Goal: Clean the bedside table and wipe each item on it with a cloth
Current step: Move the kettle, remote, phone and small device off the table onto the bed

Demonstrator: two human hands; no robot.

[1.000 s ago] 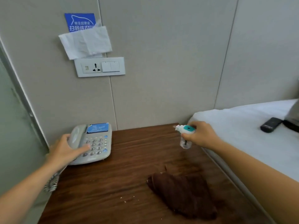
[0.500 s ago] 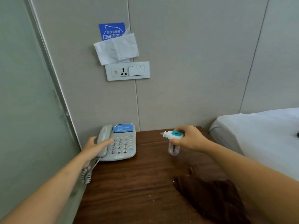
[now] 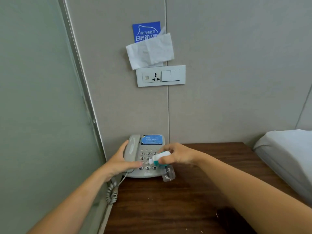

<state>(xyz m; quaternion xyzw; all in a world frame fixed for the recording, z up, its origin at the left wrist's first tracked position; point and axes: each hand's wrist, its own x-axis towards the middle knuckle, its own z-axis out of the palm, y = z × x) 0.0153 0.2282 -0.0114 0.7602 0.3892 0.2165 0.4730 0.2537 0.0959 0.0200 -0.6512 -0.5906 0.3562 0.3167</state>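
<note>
A grey desk telephone [image 3: 148, 146] with a blue label sits at the back left corner of the dark wooden bedside table [image 3: 211, 188]. My left hand [image 3: 120, 162] lies on its handset and keypad, fingers stretched across the keys. My right hand [image 3: 177, 156] grips a small white and teal plug-in device [image 3: 159, 158] with a clear bottle [image 3: 168, 174] hanging under it, held just over the phone's right side. A corner of the brown cloth [image 3: 224, 217] shows at the bottom, mostly hidden by my right arm.
The phone's coiled cord [image 3: 112, 193] hangs off the table's left edge beside a frosted glass partition [image 3: 42, 115]. A wall socket and switch panel [image 3: 160, 76] sits above, with a tissue [image 3: 150, 50] over a blue sign. A white bed [image 3: 287, 152] borders the table's right side.
My right hand has carried the plug-in device leftward to just above the phone. My left hand stays on the phone. The view has turned left, so the cloth is nearly out of frame.
</note>
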